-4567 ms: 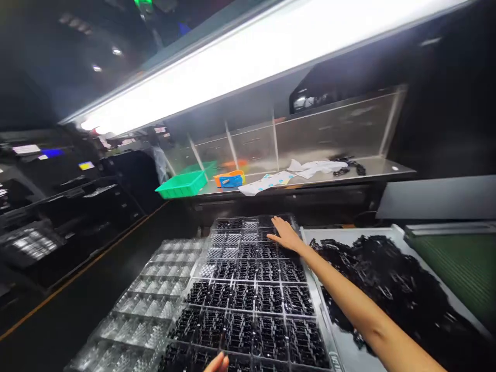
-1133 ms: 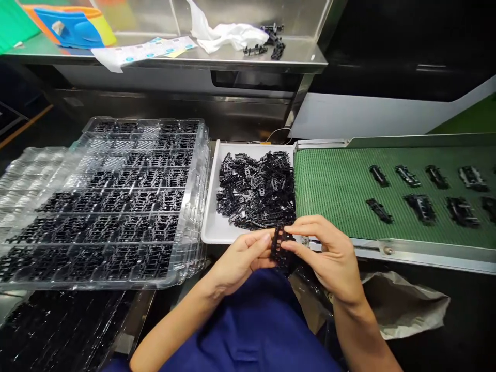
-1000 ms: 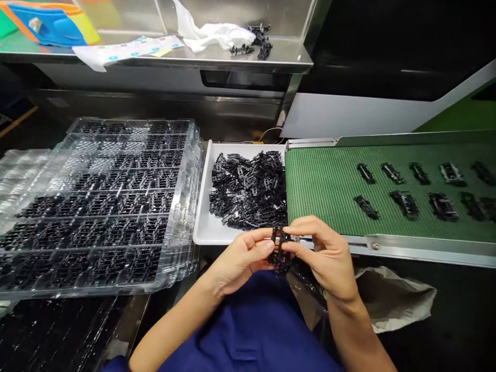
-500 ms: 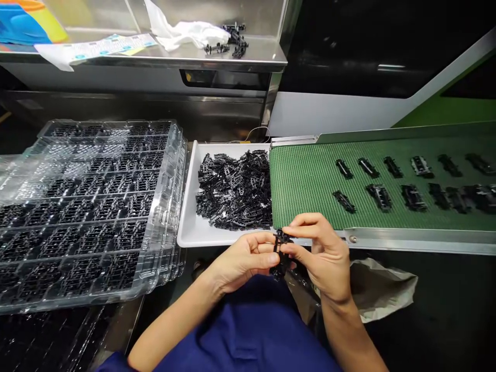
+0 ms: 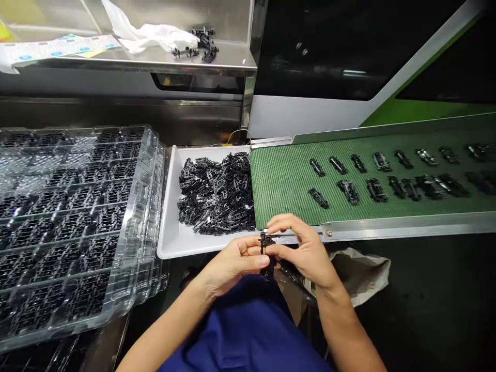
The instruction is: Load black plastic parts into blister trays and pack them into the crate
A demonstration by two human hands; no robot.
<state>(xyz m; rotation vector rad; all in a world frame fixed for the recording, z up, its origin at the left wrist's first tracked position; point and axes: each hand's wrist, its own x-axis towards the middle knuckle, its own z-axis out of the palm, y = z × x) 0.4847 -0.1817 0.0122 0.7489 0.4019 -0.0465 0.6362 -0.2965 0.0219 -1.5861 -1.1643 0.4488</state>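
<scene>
A small black plastic part, narrow with stubby projections, is held upright just in front of my body. My left hand pinches it between thumb and fingers from the left side. On the other side, my right hand has its thumb against the part and its fingertips bent over the top end. My fingers cover much of the part, so its full shape is hidden. Right behind my hands stands a white tray with a heap of similar black parts.
A green conveyor belt with metal rails carries two rows of black parts to the right. Stacked clear plastic trays filled with black parts stand at left. A steel shelf holds white cloth and loose parts. A pale bag hangs below the belt.
My view has turned right, so everything appears shifted left. Both hands stay at the black part, whose angle has changed slightly; my right fingers have straightened a little over its top.
</scene>
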